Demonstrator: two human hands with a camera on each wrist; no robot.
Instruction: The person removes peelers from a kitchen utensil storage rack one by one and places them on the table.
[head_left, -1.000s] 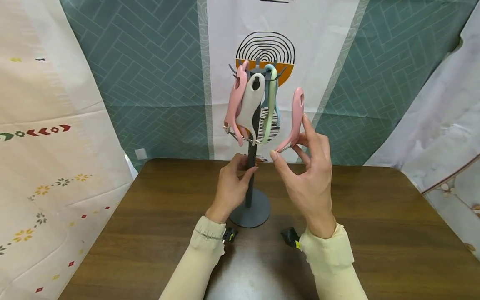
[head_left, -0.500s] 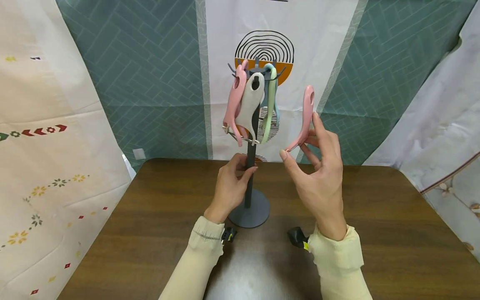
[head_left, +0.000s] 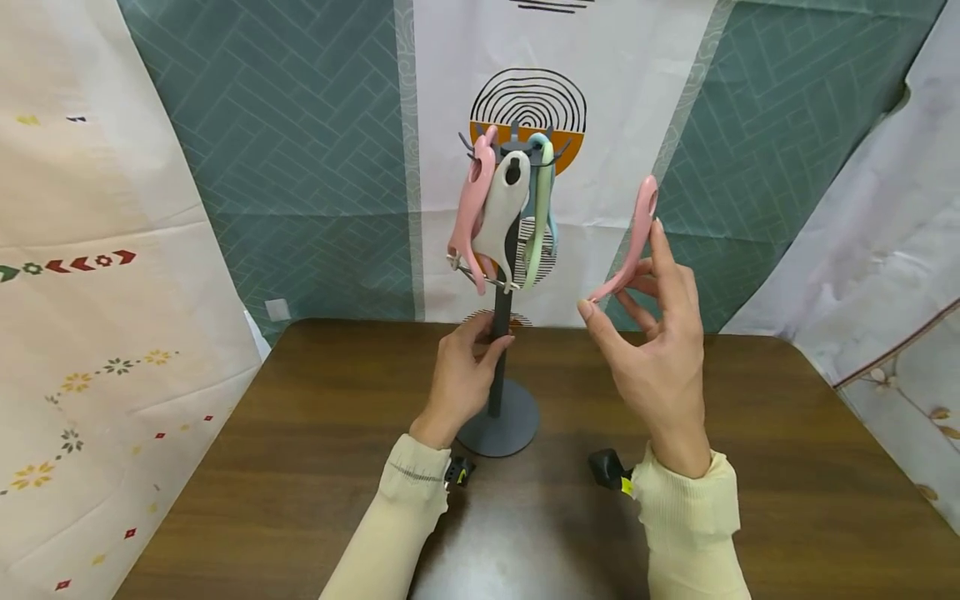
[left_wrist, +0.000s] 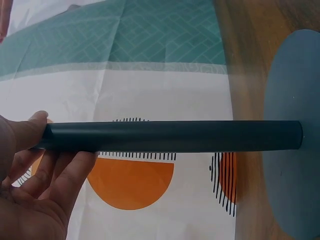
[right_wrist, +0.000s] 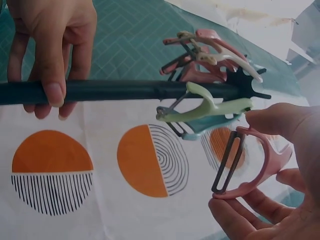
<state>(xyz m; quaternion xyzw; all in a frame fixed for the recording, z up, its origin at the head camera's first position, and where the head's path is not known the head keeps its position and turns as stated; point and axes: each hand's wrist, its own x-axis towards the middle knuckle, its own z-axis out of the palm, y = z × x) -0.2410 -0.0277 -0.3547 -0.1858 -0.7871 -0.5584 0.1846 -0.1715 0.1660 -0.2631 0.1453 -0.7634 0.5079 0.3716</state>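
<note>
My left hand (head_left: 467,375) grips the dark post (left_wrist: 175,136) of a hook stand, thumb on one side and fingers on the other. On the stand's top hooks hang several peelers: a pink peeler (head_left: 472,208), a white peeler (head_left: 501,208), a green peeler (head_left: 540,217) and a blue peeler (right_wrist: 207,126). Off to the right of the stand, my right hand (head_left: 656,358) pinches another pink peeler (head_left: 637,233) by its head, its handle pointing up. The right wrist view shows that peeler's slotted metal blade (right_wrist: 229,162) between thumb and fingers, apart from the stand.
The stand's round grey base (head_left: 501,425) rests on a brown wooden table (head_left: 300,467). Behind the table hangs a patterned cloth (head_left: 315,167). Pale printed cloths hang at left (head_left: 112,333) and right. Several hooks spread from the stand's top.
My right hand has moved to the right, carrying the pink peeler farther from the stand. My left hand stays on the post, and the hanging peelers keep their places.
</note>
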